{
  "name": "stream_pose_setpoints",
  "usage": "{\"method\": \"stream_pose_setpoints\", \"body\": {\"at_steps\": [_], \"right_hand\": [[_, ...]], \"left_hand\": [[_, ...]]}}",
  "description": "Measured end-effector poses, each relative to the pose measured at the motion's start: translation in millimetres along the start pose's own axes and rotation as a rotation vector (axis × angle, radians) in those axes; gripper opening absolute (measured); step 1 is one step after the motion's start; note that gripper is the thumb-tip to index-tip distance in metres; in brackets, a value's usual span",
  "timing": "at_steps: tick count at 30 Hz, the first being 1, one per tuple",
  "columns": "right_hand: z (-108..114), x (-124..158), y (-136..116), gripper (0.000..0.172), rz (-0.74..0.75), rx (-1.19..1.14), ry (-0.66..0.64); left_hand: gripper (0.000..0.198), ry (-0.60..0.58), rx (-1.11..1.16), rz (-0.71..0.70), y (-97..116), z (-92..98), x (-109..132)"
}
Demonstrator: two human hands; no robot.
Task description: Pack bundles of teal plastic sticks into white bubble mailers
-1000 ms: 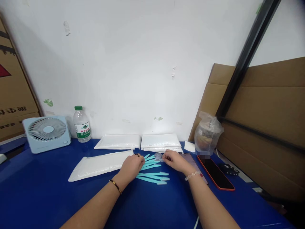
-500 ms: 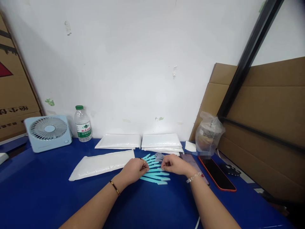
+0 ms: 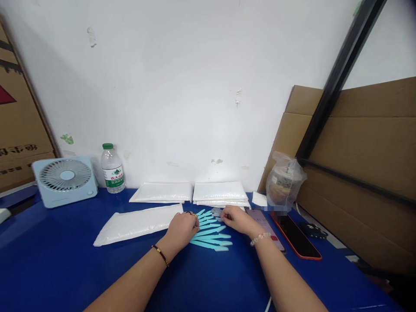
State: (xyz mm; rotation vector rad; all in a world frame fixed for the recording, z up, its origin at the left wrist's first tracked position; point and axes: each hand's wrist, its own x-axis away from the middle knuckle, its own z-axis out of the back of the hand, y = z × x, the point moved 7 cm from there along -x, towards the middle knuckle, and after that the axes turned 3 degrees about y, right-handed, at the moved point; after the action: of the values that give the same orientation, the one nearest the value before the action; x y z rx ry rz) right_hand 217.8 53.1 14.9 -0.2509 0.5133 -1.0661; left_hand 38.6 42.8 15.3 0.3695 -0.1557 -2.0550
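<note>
Several turquoise eyebrow razors (image 3: 211,243) lie fanned out on the blue table, blade ends to the right. My left hand (image 3: 183,227) is closed over the handle ends at the left of the fan, its fingers pinched on one razor. At the far right of the fan, my right hand (image 3: 238,220) has thumb and fingertips pressed together beside a small group of translucent grey blade caps (image 3: 216,212). Whatever sits between those fingertips is hidden. A padded white envelope (image 3: 138,224) lies left of my left hand.
Two stacks of white envelopes (image 3: 221,193) lie along the wall. A blue fan (image 3: 67,180) and a water bottle (image 3: 112,171) stand at the left. On the right are a phone (image 3: 264,225), a red-edged phone (image 3: 297,238), a bagged drink cup (image 3: 283,184) and black keys (image 3: 313,230).
My right hand has moved away from the razors' blade ends towards the grey caps. My left hand has shifted slightly back and left, and a razor's blade end now points up and right.
</note>
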Motion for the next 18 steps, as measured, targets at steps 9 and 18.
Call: {"method": "stream_pose_setpoints", "body": {"at_steps": [9,18], "right_hand": [[3,7,13,0.011,-0.11,-0.134,-0.063],[4,7,7,0.011,-0.091,-0.138,-0.075]], "left_hand": [[0.014,0.037,-0.005,0.006,-1,-0.8,1],[0.013,0.031,-0.044,0.024,3,0.1,1]]}}
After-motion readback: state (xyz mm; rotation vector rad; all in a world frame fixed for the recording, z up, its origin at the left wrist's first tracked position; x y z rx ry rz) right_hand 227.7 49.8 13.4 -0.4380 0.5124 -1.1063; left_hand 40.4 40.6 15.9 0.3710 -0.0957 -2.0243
